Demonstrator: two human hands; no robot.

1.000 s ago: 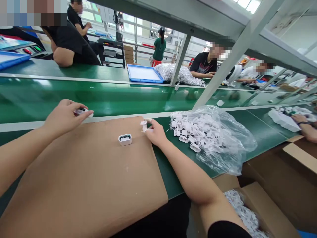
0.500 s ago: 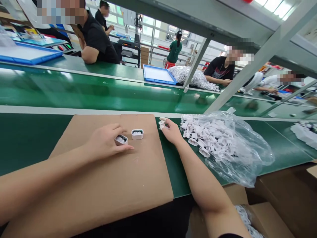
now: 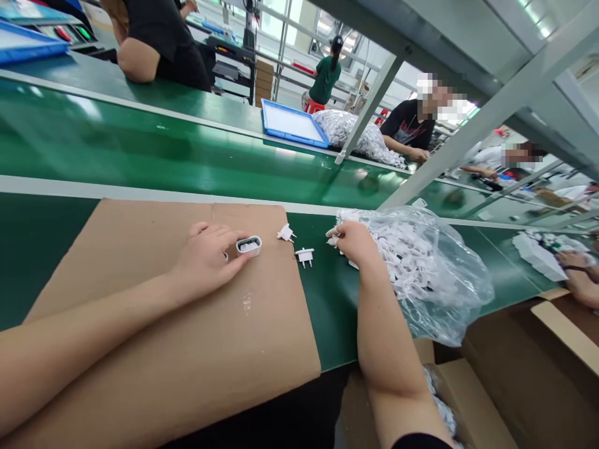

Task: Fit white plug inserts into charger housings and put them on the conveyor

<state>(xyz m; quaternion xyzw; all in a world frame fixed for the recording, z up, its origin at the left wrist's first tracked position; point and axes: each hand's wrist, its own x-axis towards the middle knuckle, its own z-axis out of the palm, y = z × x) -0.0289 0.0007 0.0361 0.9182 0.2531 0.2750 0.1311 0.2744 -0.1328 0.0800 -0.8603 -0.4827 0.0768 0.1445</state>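
Observation:
My left hand (image 3: 210,255) is closed around a white oval charger housing (image 3: 249,246), whose open top shows parts inside. Part of another white piece (image 3: 226,256) peeks out between the fingers and palm. To the right lie two white plug heads with pins: one plug head (image 3: 286,233) at the cardboard's edge, the other plug head (image 3: 305,256) on the green bench. My right hand (image 3: 354,242) is at the near left side of a heap of white plug heads (image 3: 409,255), its pale-covered fingertips bunched together. Whatever they pinch cannot be made out.
A cardboard sheet (image 3: 187,349) covers the bench before me. The heap lies in a clear plastic bag (image 3: 461,293). Open cartons (image 3: 486,399) stand below at the right. Beyond runs a green conveyor (image 3: 187,153), with a slanted metal post (image 3: 449,137) and several people behind.
My right hand has moved right to the heap, and two plug heads now lie where it was. My left hand has moved right onto the housing that stood apart. The view has shifted.

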